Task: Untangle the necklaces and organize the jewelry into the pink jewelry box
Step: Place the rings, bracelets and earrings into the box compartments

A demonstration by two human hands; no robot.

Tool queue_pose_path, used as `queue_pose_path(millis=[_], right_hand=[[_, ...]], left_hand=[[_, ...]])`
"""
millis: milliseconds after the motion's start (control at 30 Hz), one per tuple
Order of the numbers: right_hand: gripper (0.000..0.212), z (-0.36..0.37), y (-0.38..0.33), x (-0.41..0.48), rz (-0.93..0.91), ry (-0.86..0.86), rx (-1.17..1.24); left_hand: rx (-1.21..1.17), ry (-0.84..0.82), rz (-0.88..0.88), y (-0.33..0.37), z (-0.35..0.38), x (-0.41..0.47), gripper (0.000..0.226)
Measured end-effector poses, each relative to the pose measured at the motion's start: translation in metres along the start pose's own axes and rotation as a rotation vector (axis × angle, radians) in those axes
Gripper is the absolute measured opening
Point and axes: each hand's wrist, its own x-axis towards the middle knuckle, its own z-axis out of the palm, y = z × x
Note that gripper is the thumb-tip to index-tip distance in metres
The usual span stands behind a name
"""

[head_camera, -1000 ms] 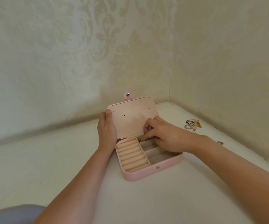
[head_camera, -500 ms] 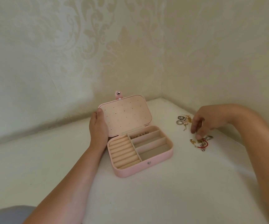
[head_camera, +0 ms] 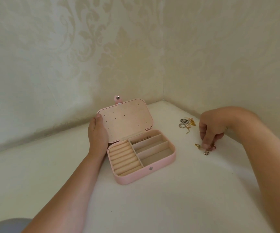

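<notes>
The pink jewelry box lies open on the white surface, its lid tilted up. A small chain lies in the box's far compartment; the ring rolls and other compartments hold nothing. My left hand holds the lid's left edge, thumb at its corner. To the right, my right hand reaches down and pinches a gold and red bracelet with charms that lies on the surface.
A small heap of silver rings and gold earrings lies behind the right hand, near the patterned wall corner. A grey cloth patch shows at the bottom left.
My right hand left the box's compartment, swung right to the loose jewelry and lowered its fingertips onto the bracelet. The left hand kept holding the lid.
</notes>
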Motion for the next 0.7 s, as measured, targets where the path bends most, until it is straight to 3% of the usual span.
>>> queue_pose_path(millis=[100,333,700], right_hand=[[0.030,0.002,-0.001,-0.002,0.058,-0.021,-0.036],[0.013,0.002,-0.011,0.002,-0.075,-0.061,-0.016],[0.016,0.008,-0.021,-0.001,-0.132,-0.029,-0.010]], left_hand=[[0.005,0.004,-0.001,0.000,-0.001,0.000,0.029],[0.011,0.009,0.006,-0.001,-0.002,0.001,0.028],[0.021,0.005,0.005,0.001,-0.003,-0.002,0.028]])
